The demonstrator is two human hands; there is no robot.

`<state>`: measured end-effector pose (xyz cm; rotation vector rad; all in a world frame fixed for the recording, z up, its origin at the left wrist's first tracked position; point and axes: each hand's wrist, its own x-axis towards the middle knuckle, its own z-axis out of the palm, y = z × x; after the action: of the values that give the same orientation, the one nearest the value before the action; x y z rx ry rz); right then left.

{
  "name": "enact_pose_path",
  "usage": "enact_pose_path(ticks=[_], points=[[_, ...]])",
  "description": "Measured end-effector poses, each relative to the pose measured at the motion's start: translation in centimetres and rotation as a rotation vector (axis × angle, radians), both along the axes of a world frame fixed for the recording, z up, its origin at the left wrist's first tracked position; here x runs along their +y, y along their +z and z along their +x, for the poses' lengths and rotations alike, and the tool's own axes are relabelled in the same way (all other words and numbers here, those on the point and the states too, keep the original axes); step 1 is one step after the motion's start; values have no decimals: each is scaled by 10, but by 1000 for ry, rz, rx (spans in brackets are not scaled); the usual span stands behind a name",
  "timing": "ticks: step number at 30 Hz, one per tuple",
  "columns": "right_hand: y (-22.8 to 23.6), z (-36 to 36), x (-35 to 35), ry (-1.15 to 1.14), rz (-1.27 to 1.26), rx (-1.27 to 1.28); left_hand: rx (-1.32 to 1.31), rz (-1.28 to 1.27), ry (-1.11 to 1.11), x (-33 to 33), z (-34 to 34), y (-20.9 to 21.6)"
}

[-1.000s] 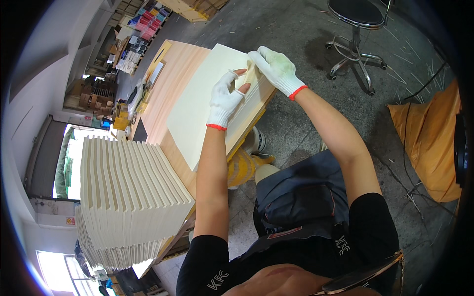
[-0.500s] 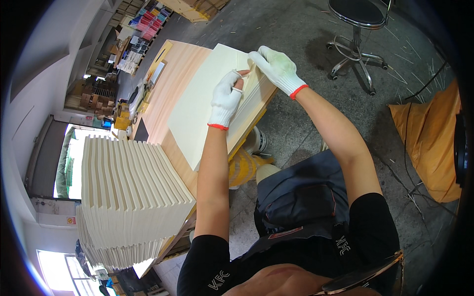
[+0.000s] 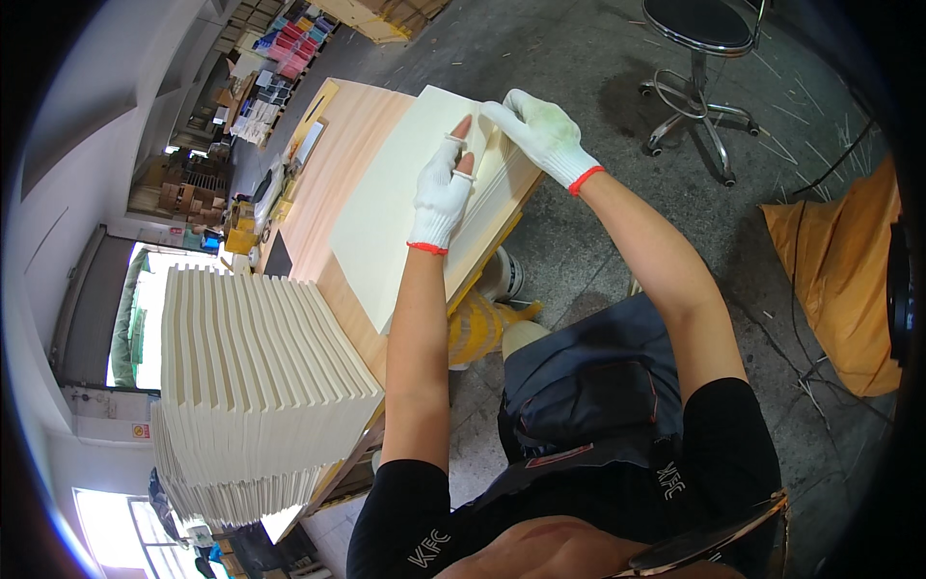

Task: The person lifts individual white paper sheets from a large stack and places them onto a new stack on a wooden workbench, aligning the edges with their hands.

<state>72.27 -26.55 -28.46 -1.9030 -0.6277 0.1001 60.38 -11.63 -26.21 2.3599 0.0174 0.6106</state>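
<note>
Cream paper sheets lie in a low stack on the wooden table. My left hand, in a white knit glove with bare fingertips showing, rests on the top sheet with its fingers stretched out. At the far right edge of the stack, my right hand has its gloved fingers closed round the sheets' edge, which looks slightly lifted and curled there. The right fingertips are partly hidden behind the hand. Red cuffs trim both gloves.
A tall stack of folded cream sheets rises at the table's left end. Tape and small items lie along the far edge. A round black stool stands at the upper right, an orange sack at the right, and a white bucket beneath the table.
My left fingers have straightened from a bent pose near the sheets' edge and now lie flatter, a little to the left. The right hand stays almost in place at the edge.
</note>
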Motion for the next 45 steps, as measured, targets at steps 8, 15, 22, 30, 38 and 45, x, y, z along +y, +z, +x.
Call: enact_pose_path(ticks=[8,15,22,30,38,45], points=[[-11,3,6,-20,95,-2,177,168,33,5,1,1],[-11,3,6,-17,101,3,138,27,16,10,2,-5],[-9,1,5,-9,99,19,144,-101,-13,9,0,-3],[-6,0,5,-28,84,12,150,74,-14,14,3,-2],[-9,1,5,-41,91,10,194,35,61,7,2,-2],[-4,1,0,-5,121,71,-28,37,8,-4,1,2]])
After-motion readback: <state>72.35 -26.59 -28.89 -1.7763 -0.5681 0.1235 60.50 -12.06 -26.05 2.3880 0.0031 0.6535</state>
